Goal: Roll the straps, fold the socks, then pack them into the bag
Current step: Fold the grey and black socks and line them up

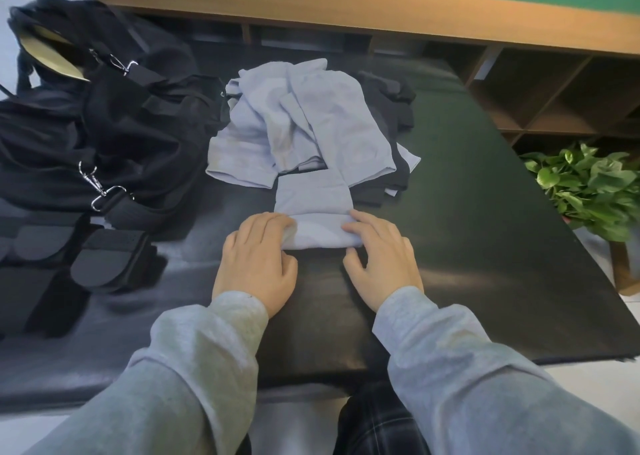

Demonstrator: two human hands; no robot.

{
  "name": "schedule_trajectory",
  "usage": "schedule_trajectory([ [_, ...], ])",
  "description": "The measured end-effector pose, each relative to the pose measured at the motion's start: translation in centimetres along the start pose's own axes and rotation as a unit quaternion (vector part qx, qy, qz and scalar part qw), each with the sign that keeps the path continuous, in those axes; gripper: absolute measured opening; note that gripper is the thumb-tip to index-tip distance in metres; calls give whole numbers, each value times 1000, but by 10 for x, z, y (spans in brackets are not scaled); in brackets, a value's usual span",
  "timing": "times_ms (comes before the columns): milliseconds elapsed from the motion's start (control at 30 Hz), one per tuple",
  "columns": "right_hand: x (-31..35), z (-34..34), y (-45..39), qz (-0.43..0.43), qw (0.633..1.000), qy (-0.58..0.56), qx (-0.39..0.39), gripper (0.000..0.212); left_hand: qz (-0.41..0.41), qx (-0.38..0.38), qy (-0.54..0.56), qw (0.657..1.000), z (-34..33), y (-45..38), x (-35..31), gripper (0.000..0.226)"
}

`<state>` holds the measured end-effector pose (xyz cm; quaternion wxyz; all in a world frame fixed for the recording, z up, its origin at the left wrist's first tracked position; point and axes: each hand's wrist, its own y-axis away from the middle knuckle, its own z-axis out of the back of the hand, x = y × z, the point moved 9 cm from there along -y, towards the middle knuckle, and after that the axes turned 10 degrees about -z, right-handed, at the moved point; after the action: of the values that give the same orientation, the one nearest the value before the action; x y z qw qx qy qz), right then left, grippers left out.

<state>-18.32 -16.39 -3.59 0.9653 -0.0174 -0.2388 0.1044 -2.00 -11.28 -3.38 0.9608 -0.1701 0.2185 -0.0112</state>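
A light blue sock [313, 209] lies flat on the dark table [467, 247], its near end rolled up into a fold. My left hand [258, 264] grips the fold's left end, fingers curled over it. My right hand [381, 257] grips the right end, thumb tucked under the roll. Behind lies a loose pile of light blue socks [304, 122] with black socks [391, 108] under and to its right. A black bag [104, 122] with metal clips sits at the left. Rolled black straps [107, 264] lie at the near left.
A wooden shelf unit [519, 84] runs along the far side under a green surface. A green potted plant [588, 184] stands off the table's right edge. The table's near edge is just above my lap.
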Motion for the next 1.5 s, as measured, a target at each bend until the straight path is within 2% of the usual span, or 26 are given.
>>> schedule_trajectory([
  [167,-2,9,3,-13,995,-93,-35,26,53,-13,72,996,5,2,6,41],
  [267,-8,13,5,-52,988,-147,-21,17,81,-29,117,989,12,4,6,37],
  [467,-15,14,7,-87,974,-210,-19,23,106,-31,151,982,10,8,10,40],
  [567,-17,11,7,-97,970,-224,-9,27,118,-27,154,981,9,7,12,38],
  [800,-16,9,4,-73,981,-177,-18,12,143,-9,98,985,6,5,17,19],
  [833,-15,10,4,-66,983,-170,-25,8,140,-10,78,987,8,4,16,19],
  [967,-4,14,4,-13,992,-117,-53,26,91,-41,6,995,14,1,10,12],
  [1067,-4,8,1,0,995,-80,-51,33,65,-49,-46,996,11,2,10,20],
  [1200,-1,14,4,32,991,-39,-128,28,62,-44,-71,995,10,2,11,32],
  [1300,15,19,10,103,981,-24,-160,45,36,-37,-56,997,8,0,6,29],
  [1400,31,22,14,152,977,-14,-150,53,-22,-38,-35,998,8,-2,-5,28],
  [1500,38,13,16,172,979,39,-104,44,-91,-12,-27,995,3,-1,-15,37],
])
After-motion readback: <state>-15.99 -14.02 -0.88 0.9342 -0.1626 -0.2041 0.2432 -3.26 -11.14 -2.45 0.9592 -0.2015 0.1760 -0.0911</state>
